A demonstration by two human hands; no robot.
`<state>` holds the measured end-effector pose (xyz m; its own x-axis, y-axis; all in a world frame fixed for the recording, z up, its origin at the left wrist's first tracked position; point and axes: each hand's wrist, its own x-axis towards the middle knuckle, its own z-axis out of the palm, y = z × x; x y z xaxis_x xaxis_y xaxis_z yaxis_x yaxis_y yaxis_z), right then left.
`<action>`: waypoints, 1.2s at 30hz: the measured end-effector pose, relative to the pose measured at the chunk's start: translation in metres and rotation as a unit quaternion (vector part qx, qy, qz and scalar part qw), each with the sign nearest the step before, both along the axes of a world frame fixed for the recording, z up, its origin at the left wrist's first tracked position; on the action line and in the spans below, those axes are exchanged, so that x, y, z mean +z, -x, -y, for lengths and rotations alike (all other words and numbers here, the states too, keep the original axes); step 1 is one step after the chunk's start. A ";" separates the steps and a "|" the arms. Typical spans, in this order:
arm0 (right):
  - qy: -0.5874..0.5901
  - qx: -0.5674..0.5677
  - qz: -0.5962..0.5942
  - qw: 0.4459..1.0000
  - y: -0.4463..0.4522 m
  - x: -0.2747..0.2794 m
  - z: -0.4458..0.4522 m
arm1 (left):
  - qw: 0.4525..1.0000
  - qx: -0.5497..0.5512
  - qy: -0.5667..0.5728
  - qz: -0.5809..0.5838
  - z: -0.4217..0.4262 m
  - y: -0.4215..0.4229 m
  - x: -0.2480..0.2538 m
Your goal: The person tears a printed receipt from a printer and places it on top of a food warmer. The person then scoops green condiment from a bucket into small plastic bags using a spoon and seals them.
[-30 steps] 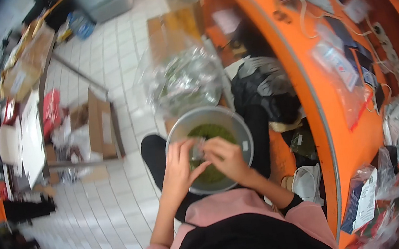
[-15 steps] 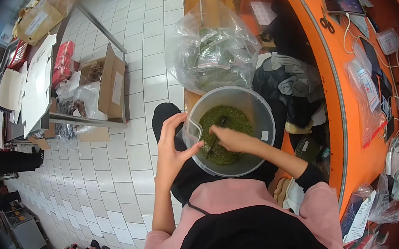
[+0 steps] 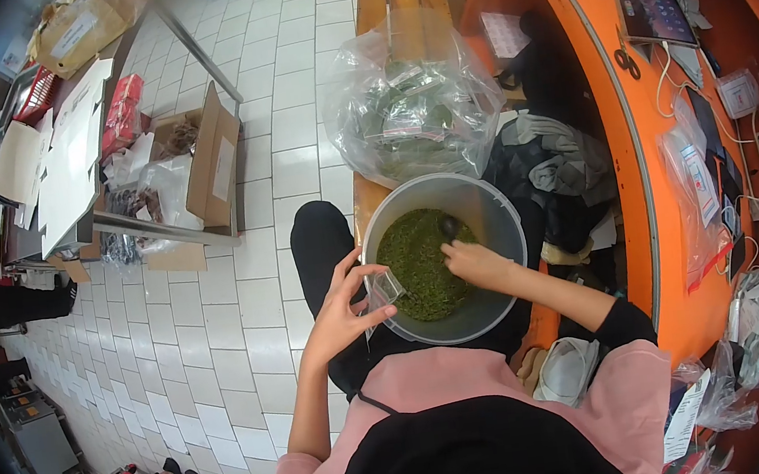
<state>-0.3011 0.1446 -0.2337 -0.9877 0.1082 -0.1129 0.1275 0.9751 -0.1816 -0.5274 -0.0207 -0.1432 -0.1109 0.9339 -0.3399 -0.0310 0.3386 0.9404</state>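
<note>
A translucent plastic bucket point(image 3: 512, 263) sits between my legs, with a loose green chopped herb-like material point(image 3: 426, 269) inside. My left hand point(image 3: 343, 310) is closed around a small clear plastic pouch point(image 3: 386, 286), held at the bucket's left rim with its mouth spread. Over the material, my right hand point(image 3: 478, 265) grips a spoon point(image 3: 449, 226); its dark, rounded bowl points away from me and most of the handle is hidden by my fingers. Beyond the bucket, a large clear bag point(image 3: 417, 119) holding smaller packets of green stuff lies on a wooden bench point(image 3: 371, 11).
On my right, an orange counter point(image 3: 608, 133) carries scissors point(image 3: 627, 64), a tablet point(image 3: 656, 16), cables and plastic bags. Dark and grey clothing point(image 3: 550, 159) is piled below it. To the left stand a metal-legged table and an open cardboard box point(image 3: 212, 167). People in orange are farther left.
My right hand has moved right with the spoon, which now shows at the upper right of the green material. The pouch has tilted and its square mouth now faces the bucket.
</note>
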 end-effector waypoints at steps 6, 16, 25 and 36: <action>0.241 -0.062 0.084 0.965 0.001 0.033 0.045 | 1.000 -0.004 0.013 -0.014 -0.002 -0.001 0.007; 0.624 -0.410 -0.216 0.629 -0.001 0.028 0.032 | 0.980 0.010 -0.060 -0.188 -0.017 0.003 0.011; 0.565 -0.483 -0.392 0.542 -0.055 0.063 0.017 | 0.983 0.027 -0.164 -0.083 -0.061 -0.016 0.023; 0.521 -0.499 -0.466 0.512 -0.072 0.104 0.011 | 0.961 -0.055 -0.200 -0.185 -0.077 -0.036 -0.004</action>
